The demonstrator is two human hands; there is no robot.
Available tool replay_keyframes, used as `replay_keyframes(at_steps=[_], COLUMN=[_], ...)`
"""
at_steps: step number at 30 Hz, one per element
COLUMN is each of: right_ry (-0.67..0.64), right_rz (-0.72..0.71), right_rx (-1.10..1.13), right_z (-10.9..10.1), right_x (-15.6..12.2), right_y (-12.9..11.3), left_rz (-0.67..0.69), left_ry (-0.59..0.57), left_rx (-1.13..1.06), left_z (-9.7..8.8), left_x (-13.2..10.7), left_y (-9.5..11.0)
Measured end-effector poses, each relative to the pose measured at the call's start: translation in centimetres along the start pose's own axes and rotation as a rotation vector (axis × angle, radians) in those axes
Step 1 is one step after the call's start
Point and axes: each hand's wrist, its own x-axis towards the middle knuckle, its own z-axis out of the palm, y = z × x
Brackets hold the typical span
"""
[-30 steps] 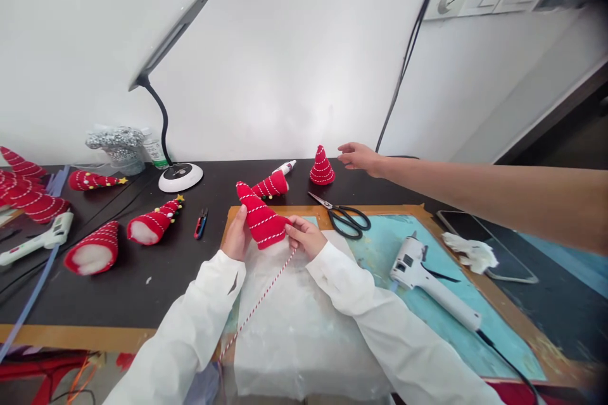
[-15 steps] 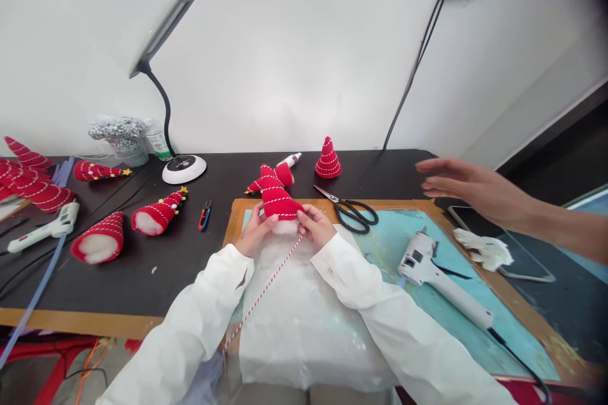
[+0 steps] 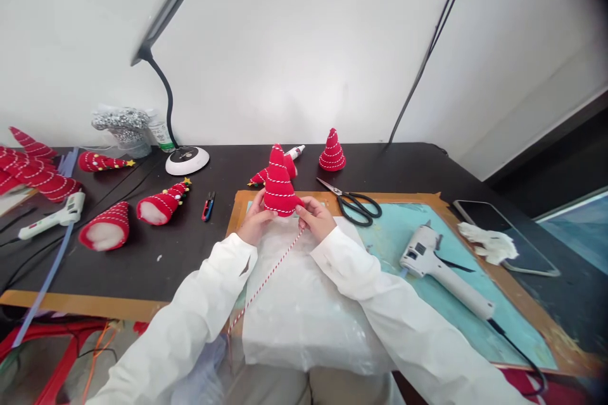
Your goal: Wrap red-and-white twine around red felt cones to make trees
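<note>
Head: 2 hands (image 3: 316, 216) grip felt cone (image 3: 280, 183)

Seen from above, a left hand (image 3: 256, 218) and a right hand (image 3: 316, 216) grip an upright red felt cone (image 3: 279, 182) wound with white cord, a red-and-white twisted cord (image 3: 268, 278) trailing from between them across a plastic sheet (image 3: 304, 316), black-handled scissors (image 3: 354, 208) and a white hot glue gun (image 3: 441, 269) lying to the right.

Red felt cone (image 3: 279, 182) — white spiral stitching; twisted cord (image 3: 268, 279) — red-and-white stripes.
</note>
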Motion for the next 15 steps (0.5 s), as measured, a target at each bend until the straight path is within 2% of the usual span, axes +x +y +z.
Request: replay_keyframes(at_steps=[5,8,13,15], right_ry=[-0.03,-0.038,-0.042,-0.034], right_rz=[0.018,0.02,-0.002,-0.003], right_rx=[0.03,0.044,0.028,0.021], right_z=[-0.14,-0.22,-0.14,-0.05], right_x=[0.0,0.0,-0.04,-0.09], right_y=[0.24,0.28,0.1,-0.07], left_rz=[0.054,0.067,-0.011,-0.028], left_ry=[-0.057,-0.007,0.123,0.14], left_rx=[-0.033,0.018,0.03,0.014], left_z=[0.1,0.02,0.16,0.36], left_x=[-0.11,0.09,0.37,0.2], left_y=[-0.06,-0.17,-0.46,-0.45])
